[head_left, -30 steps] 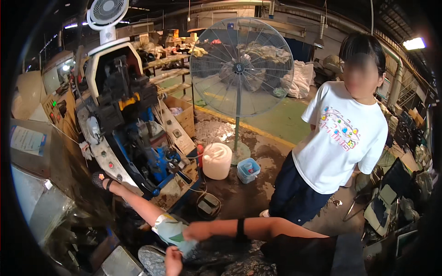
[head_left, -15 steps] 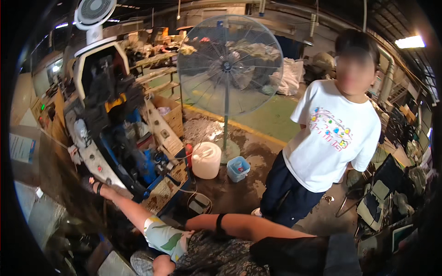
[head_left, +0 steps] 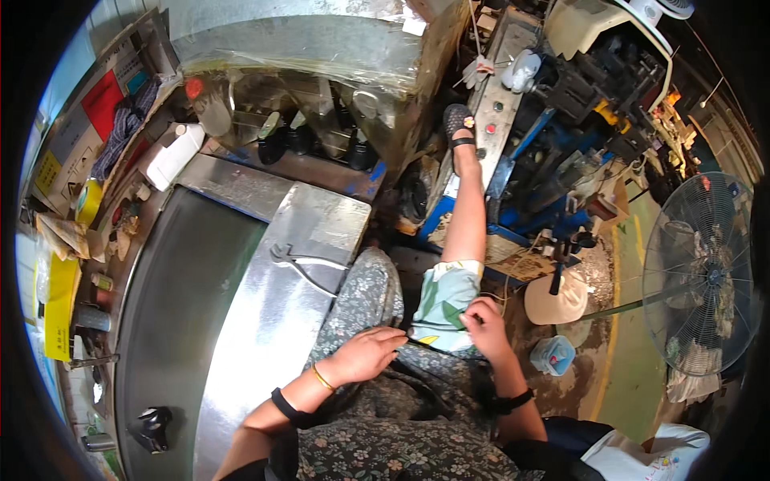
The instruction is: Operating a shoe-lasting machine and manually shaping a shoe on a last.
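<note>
My left hand (head_left: 370, 354) lies palm down over my lap. Its fingers are pressed together, their tips on the edge of a dark floral apron (head_left: 401, 437). My right hand (head_left: 485, 327) is raised beside leaf-patterned shorts (head_left: 446, 305), fingers curled in; what they hold, if anything, is hidden. A bare leg (head_left: 465, 216) stretches from the shorts, its dark sandal (head_left: 459, 128) against a machine's button panel (head_left: 495, 112). Left of the apron-covered knee, a pair of pincers (head_left: 305, 264) with pale handles rests on a shiny metal surface (head_left: 265, 297).
A dark conveyor belt (head_left: 180, 313) carries a black shoe (head_left: 152, 429). More black shoes (head_left: 301, 135) stand on a shelf ahead. To the right are a white jug (head_left: 555, 297), a blue bucket (head_left: 553, 354), a large fan (head_left: 710, 272) and a person in a white T-shirt (head_left: 646, 457).
The view has swung left, from the fan and standing person to the belt and metal surface. Both my hands are now in view over my lap.
</note>
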The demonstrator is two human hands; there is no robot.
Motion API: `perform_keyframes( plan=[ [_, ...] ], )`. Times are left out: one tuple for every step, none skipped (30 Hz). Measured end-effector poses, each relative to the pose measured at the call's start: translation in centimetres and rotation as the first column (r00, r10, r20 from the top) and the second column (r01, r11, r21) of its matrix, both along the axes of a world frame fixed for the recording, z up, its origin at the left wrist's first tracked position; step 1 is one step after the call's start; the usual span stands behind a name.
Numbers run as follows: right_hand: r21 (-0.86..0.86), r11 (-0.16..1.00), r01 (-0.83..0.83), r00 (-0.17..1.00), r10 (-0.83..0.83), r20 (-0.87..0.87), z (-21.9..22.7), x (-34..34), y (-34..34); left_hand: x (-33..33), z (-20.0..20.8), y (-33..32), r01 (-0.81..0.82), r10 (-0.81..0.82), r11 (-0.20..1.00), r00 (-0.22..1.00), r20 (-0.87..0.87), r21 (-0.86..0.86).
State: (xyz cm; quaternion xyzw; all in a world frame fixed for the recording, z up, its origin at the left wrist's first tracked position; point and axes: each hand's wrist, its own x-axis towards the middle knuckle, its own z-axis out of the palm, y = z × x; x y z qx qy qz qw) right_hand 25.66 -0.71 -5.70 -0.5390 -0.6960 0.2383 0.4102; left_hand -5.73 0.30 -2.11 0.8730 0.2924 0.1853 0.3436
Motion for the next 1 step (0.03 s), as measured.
perform_keyframes(
  plan=[
    [-0.021,1.000,-0.021,0.994,0.018,-0.110,-0.06,0.03,0.08,-0.93,0.39,-0.48,-0.024,0.024,0.999,1.000,0.006,-0.028]
  ],
)
